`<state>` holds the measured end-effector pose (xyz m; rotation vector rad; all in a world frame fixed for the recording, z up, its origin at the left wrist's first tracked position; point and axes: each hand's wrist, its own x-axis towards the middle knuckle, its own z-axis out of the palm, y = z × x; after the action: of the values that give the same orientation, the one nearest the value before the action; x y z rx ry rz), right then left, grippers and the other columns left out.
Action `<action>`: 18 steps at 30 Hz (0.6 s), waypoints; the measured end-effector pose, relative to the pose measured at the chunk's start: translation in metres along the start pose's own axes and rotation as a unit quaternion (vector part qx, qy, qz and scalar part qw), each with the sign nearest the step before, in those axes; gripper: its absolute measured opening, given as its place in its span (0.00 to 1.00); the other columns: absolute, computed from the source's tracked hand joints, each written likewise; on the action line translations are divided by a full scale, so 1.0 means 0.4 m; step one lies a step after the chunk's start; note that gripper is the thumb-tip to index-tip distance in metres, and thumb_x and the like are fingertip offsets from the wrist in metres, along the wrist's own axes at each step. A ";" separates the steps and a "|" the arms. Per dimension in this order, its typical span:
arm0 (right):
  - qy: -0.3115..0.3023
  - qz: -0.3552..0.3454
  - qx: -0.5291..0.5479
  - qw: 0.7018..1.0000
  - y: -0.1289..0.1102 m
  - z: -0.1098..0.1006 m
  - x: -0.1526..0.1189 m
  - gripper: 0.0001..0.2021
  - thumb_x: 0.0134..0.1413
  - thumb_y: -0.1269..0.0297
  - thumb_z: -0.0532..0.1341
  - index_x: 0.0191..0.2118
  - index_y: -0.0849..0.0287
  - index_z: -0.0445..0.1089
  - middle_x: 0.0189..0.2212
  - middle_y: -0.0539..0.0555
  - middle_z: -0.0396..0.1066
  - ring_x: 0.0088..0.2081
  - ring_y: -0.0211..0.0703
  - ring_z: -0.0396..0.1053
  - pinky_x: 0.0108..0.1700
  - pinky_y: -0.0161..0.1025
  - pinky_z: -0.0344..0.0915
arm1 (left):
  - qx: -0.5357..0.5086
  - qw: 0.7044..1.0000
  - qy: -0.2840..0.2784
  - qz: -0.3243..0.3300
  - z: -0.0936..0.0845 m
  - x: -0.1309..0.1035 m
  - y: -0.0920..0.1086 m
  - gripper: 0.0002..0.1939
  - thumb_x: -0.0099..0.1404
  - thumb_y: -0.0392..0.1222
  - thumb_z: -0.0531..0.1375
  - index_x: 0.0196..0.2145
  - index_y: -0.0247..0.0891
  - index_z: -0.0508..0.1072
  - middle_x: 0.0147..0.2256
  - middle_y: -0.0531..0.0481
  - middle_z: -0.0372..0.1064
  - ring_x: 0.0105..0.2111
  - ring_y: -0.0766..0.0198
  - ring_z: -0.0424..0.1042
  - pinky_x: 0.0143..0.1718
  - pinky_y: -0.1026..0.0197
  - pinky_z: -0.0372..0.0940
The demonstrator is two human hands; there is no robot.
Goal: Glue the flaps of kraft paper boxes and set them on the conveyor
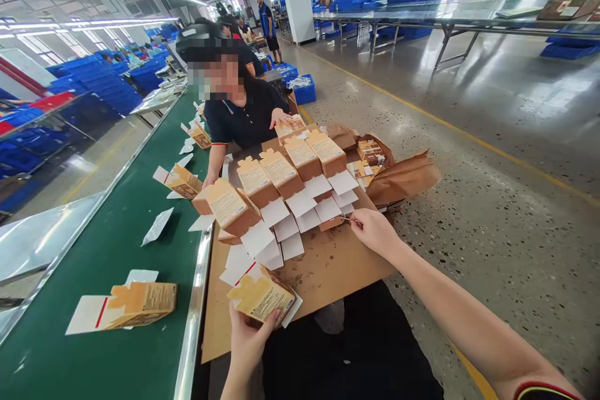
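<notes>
My left hand (248,336) grips a small yellow and brown carton (263,297) from below, its white end flaps standing open. The thumb lies along the printed side. At the right edge of the cardboard sheet (323,272), my right hand (375,231) is closed in a pinch on a small thin metal-looking item (345,217). What exactly it is I cannot make out. Just beyond both hands, rows of like cartons (255,178) are stacked on the cardboard, their white flaps (285,219) hanging toward me.
Left of the cardboard runs a green conveyor belt (145,369) with a metal edge. It carries an open carton (145,305) and a white packet (158,227). Across the stack sits a co-worker (248,106). A brown paper bag (403,181) with more cartons stands to the right.
</notes>
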<state>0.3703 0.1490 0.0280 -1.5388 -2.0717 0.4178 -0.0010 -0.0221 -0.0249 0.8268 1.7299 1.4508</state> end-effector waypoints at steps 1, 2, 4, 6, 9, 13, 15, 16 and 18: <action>-0.012 -0.002 -0.006 1.000 -0.004 0.007 0.016 0.13 0.66 0.76 0.61 0.30 0.53 0.72 0.29 0.52 0.76 0.33 0.46 0.73 0.39 0.40 0.63 | 0.007 1.000 -0.007 -0.002 0.000 0.000 -0.002 0.51 0.44 0.67 0.89 0.57 0.43 0.76 0.50 0.39 0.87 0.53 0.38 0.90 0.58 0.40 0.85; -0.020 -0.003 -0.009 1.000 -0.008 0.013 0.032 0.14 0.65 0.77 0.61 0.30 0.53 0.72 0.29 0.52 0.76 0.33 0.46 0.73 0.39 0.40 0.63 | 0.013 1.000 -0.013 -0.007 -0.001 0.000 -0.004 0.49 0.44 0.68 0.88 0.56 0.43 0.77 0.49 0.38 0.87 0.51 0.39 0.90 0.57 0.41 0.85; -0.031 -0.004 -0.013 0.999 -0.014 0.019 0.057 0.14 0.64 0.78 0.62 0.29 0.53 0.72 0.28 0.53 0.77 0.33 0.47 0.73 0.40 0.40 0.63 | 0.017 0.999 -0.024 -0.018 -0.002 0.001 -0.008 0.46 0.45 0.69 0.87 0.52 0.42 0.79 0.47 0.37 0.88 0.48 0.39 0.90 0.55 0.40 0.85; -0.036 -0.003 -0.018 0.999 -0.015 0.013 0.071 0.13 0.63 0.78 0.62 0.29 0.54 0.74 0.29 0.54 0.78 0.33 0.48 0.73 0.40 0.41 0.63 | 0.010 0.999 -0.026 -0.024 -0.003 0.003 -0.012 0.45 0.46 0.69 0.87 0.51 0.42 0.80 0.46 0.37 0.89 0.48 0.38 0.90 0.55 0.40 0.85; -0.033 0.002 -0.021 0.999 -0.001 -0.017 0.052 0.13 0.65 0.76 0.62 0.31 0.54 0.76 0.32 0.56 0.81 0.35 0.48 0.75 0.41 0.40 0.65 | 0.000 0.999 -0.017 -0.030 -0.002 0.005 -0.014 0.45 0.45 0.69 0.87 0.51 0.41 0.80 0.47 0.37 0.89 0.48 0.38 0.91 0.53 0.41 0.85; 0.063 0.019 0.031 0.997 0.020 -0.041 -0.072 0.10 0.69 0.70 0.63 0.34 0.54 0.78 0.28 0.52 0.78 0.31 0.45 0.74 0.39 0.39 0.68 | -0.018 0.999 -0.006 -0.039 0.008 -0.005 -0.006 0.44 0.49 0.67 0.87 0.53 0.42 0.79 0.49 0.38 0.88 0.50 0.41 0.90 0.55 0.43 0.84; 0.125 0.022 0.095 0.987 -0.001 -0.013 -0.161 0.11 0.73 0.67 0.64 0.36 0.54 0.80 0.27 0.50 0.77 0.28 0.43 0.73 0.35 0.38 0.69 | -0.028 0.999 -0.008 -0.046 0.016 -0.010 0.003 0.43 0.50 0.65 0.87 0.53 0.42 0.79 0.50 0.38 0.88 0.53 0.41 0.89 0.58 0.43 0.83; 0.128 0.011 0.130 0.983 -0.023 0.013 -0.205 0.11 0.75 0.65 0.64 0.37 0.54 0.81 0.27 0.50 0.79 0.27 0.42 0.73 0.33 0.37 0.69 | -0.032 0.998 -0.009 -0.049 0.019 -0.011 0.009 0.43 0.49 0.65 0.88 0.53 0.42 0.79 0.51 0.37 0.88 0.53 0.41 0.89 0.58 0.42 0.83; 0.089 -0.029 0.183 0.979 -0.090 0.083 -0.279 0.12 0.77 0.66 0.63 0.37 0.53 0.81 0.29 0.50 0.80 0.26 0.40 0.74 0.32 0.37 0.70 | -0.037 0.998 -0.007 -0.055 0.022 -0.010 0.020 0.45 0.46 0.64 0.89 0.53 0.42 0.78 0.52 0.37 0.88 0.54 0.40 0.89 0.59 0.41 0.83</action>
<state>0.3473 0.0339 -0.0048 -1.2472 -1.7790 0.5814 0.0087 -0.0193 -0.0173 0.6896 1.6740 1.4233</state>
